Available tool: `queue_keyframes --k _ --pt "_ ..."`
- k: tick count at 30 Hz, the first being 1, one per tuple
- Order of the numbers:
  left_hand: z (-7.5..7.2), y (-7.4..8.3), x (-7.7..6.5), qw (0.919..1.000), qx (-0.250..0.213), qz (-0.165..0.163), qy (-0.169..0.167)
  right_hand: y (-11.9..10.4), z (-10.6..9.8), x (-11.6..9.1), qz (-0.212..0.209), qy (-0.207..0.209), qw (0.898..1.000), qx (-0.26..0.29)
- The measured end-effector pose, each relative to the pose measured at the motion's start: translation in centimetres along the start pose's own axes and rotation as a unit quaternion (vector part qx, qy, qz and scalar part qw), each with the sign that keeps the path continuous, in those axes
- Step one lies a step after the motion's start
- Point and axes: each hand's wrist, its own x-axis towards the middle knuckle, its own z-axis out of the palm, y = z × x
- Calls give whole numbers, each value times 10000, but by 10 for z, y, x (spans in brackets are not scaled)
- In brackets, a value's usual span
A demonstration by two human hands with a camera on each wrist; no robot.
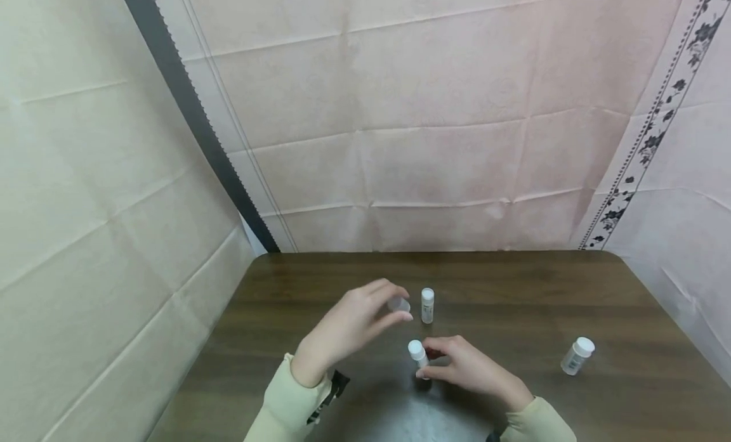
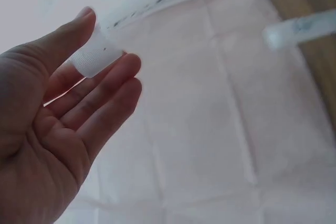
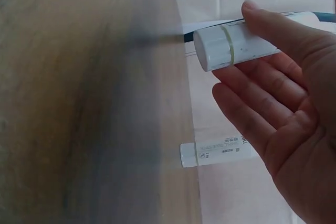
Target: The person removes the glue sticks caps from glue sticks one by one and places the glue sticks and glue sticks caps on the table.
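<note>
A translucent white cap (image 1: 400, 305) is pinched between the thumb and fingers of my left hand (image 1: 356, 312), raised over the table. Fine ribs run round the cap (image 2: 97, 56) in the left wrist view. My right hand (image 1: 468, 366), lower and to the right, holds a white glue stick (image 1: 418, 352) near upright between thumb and fingers. A yellowish ring circles this glue stick (image 3: 215, 48) near its bottom end in the right wrist view. Just beyond both hands a second, slim glue stick (image 1: 428, 307) stands upright, print on its side (image 3: 223, 151).
Off to the right on the dark wooden table (image 1: 514, 290) stands a wider white-topped glue stick (image 1: 577, 356). Creased pale cloth (image 1: 434, 144) hangs behind the table's far edge, with more cloth at the left and right sides.
</note>
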Motion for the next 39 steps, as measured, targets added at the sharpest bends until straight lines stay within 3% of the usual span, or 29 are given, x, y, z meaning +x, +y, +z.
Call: queue_keyframes --k 4,12,17,25,31,39 --pt "-15 -1 3 9994 -50 -43 345 2 1 -2 80 92 9999 -35" --pt "-15 -5 -2 9988 -217 -402 188 4 0 -4 185 45 9998 -70" --pt "-18 -14 -10 9964 -291 -740 286 4 -3 -6 211 191 9995 -165" --pt "-40 -37 -43 9889 158 -1379 530 7 -8 -13 144 410 9986 -290" --pt "-55 -52 -71 9806 729 -1625 814 10 -9 -15 238 382 9986 -264" --pt "-55 -60 -87 9764 782 -1819 862 11 -7 -13 395 260 9988 -125"
